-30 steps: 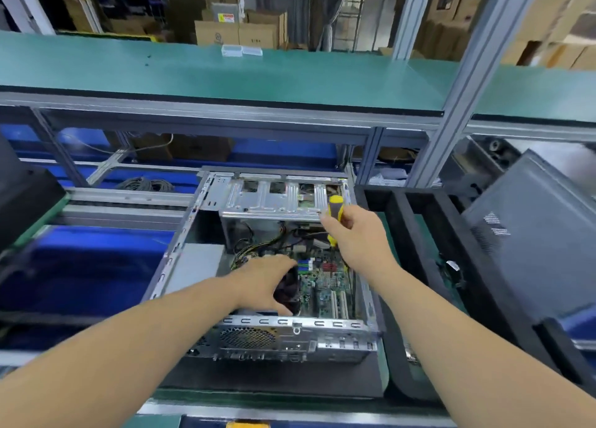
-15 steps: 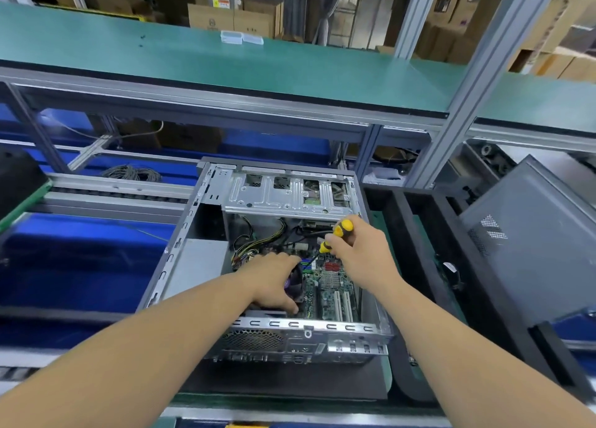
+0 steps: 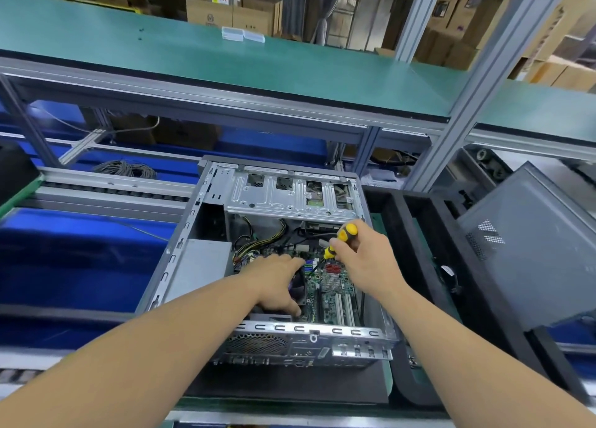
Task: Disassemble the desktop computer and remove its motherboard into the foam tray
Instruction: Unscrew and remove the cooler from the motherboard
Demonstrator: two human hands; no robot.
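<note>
An open desktop case (image 3: pixel 180 260) lies on its side before me, its green motherboard (image 3: pixel 332 295) showing inside. My left hand (image 3: pixel 277 282) rests over the black CPU fan (image 3: pixel 298 290), fingers spread across it. My right hand (image 3: pixel 364 260) grips a yellow-and-black screwdriver (image 3: pixel 345 235), its shaft angled down-left to the board beside the fan. A silver drive cage (image 3: pixel 290 198) spans the far end of the case. The black foam tray (image 3: pixel 416 234) stands right of the case.
A grey side panel (image 3: pixel 529 243) leans at the right over the tray. Yellow and black cables (image 3: pixel 258 242) bunch inside the case beside the grey power supply (image 3: pixel 201 266). A green shelf (image 3: pixel 225 63) runs overhead, with an aluminium post (image 3: pixel 464 98) at the right. Blue bins sit left.
My right hand has lowered the screwdriver from the drive cage towards the board and tilted it. The left hand stays on the fan. The view has shifted slightly.
</note>
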